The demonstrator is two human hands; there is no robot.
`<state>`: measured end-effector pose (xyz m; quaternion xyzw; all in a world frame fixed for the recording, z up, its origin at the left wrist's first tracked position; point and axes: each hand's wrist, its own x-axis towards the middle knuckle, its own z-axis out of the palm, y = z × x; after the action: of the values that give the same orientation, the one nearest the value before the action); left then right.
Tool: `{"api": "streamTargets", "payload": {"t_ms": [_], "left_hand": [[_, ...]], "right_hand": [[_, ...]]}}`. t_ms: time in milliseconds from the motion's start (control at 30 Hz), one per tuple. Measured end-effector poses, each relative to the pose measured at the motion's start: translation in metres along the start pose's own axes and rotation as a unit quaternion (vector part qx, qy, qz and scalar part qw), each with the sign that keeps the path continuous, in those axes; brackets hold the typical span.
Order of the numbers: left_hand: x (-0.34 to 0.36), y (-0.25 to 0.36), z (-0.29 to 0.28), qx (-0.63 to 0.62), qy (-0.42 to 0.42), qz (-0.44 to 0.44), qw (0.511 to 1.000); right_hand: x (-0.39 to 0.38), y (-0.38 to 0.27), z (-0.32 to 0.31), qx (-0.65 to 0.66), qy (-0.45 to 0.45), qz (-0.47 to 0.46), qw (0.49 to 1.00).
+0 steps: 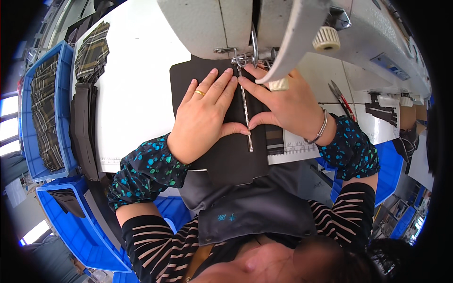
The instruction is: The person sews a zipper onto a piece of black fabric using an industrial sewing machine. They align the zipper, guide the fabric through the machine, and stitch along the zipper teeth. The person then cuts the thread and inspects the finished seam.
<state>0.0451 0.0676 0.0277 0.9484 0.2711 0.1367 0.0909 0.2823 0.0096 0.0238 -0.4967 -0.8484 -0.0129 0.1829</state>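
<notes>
A dark brown fabric piece [231,160] lies flat under the head of a white sewing machine [207,28]. Down its middle runs a metal-toothed zipper [245,106], its far end at the presser foot [243,60]. My left hand [203,111] rests spread on the fabric left of the zipper, a ring on one finger. On the other side, my right hand [285,101] lies with fingers stretched out, its fingertips close to the presser foot and partly behind the machine's curved guard. Both thumbs come together on the zipper near its closer end. Neither hand grasps anything.
Red-handled scissors [347,104] lie to the right on the white table [134,61]. Plaid pieces [93,52] and stacked dark pieces [84,127] sit along the left edge. Blue bins [68,104] stand at the left, others below. A striped fabric strip [275,141] lies beside the right wrist.
</notes>
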Motion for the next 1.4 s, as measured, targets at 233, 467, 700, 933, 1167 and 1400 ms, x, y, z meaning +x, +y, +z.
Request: {"api": "streamTargets", "payload": {"t_ms": [233,467,700,933,1167,1400], "left_hand": [[-0.001,-0.003,0.001,0.004,-0.025,-0.010,1.000],[0.000,-0.001,-0.001,0.016,-0.012,-0.011,1.000],[0.008,-0.023,-0.002,-0.003,0.044,-0.035,0.998],[0.036,-0.051,-0.003,0.044,-0.020,0.023,0.999],[0.001,-0.012,0.015,0.047,0.007,0.019,0.999],[0.000,-0.013,0.009,0.028,0.029,0.017,0.999]], "right_hand": [[0.001,0.000,0.001,-0.001,0.009,-0.011,1.000],[0.000,0.001,0.002,-0.008,-0.017,0.000,1.000],[-0.002,0.001,0.003,-0.022,-0.018,-0.008,1.000],[-0.003,0.000,0.004,-0.026,-0.018,-0.009,0.999],[-0.006,-0.004,0.000,-0.046,-0.030,-0.013,0.998],[-0.097,0.081,-0.205,-0.250,0.201,0.131,0.938]]}}
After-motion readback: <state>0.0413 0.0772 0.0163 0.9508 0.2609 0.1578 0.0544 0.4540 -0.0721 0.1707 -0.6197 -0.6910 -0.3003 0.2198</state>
